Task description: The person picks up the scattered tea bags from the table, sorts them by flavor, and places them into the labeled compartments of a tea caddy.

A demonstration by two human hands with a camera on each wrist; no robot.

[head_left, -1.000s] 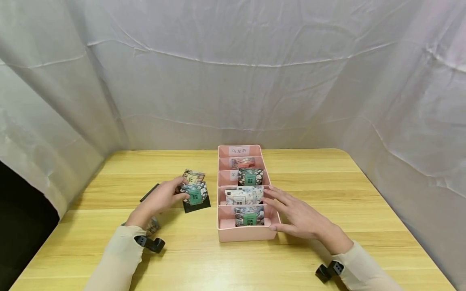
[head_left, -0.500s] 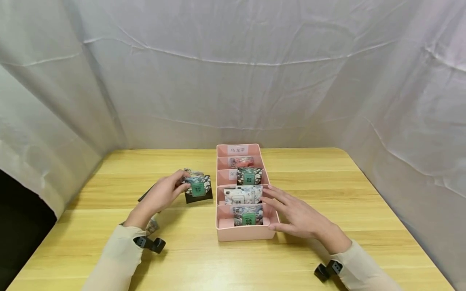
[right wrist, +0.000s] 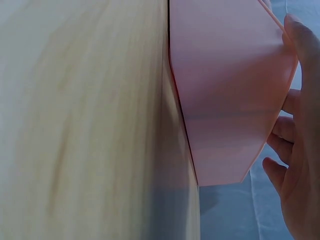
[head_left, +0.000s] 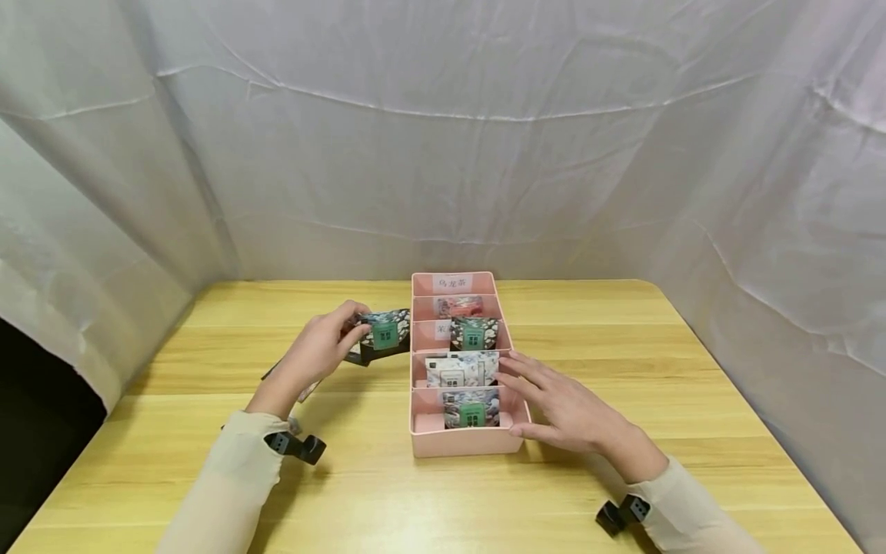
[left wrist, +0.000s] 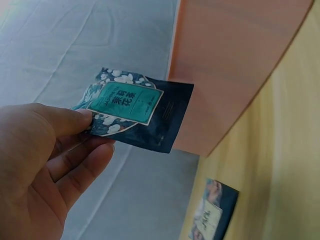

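My left hand (head_left: 314, 346) pinches a dark tea sachet (head_left: 384, 332) with a green label by one end, between thumb and fingers. It is raised off the table, just left of the pink divided box (head_left: 471, 442); in the left wrist view the sachet (left wrist: 127, 102) overlaps the box's side wall (left wrist: 230, 60). My right hand (head_left: 577, 412) rests at the box's right rim, fingers spread and loosely extended, with the thumb near the front corner. Seen from the right wrist, the thumb and fingertips lie along the rim of the box (right wrist: 225, 95).
Compartments hold a red sachet (head_left: 460, 307), a green-labelled dark one (head_left: 474, 335), white ones (head_left: 453, 377) and a blue-grey one (head_left: 472, 408). A cream-labelled sachet (left wrist: 212, 212) lies on the table; others are partly hidden beneath my left arm. Grey cloth (head_left: 443, 154) hangs behind.
My left hand has lifted the green-labelled tea sachet and carried it forward and right, close to the box's left wall. The right hand stays at the rim.
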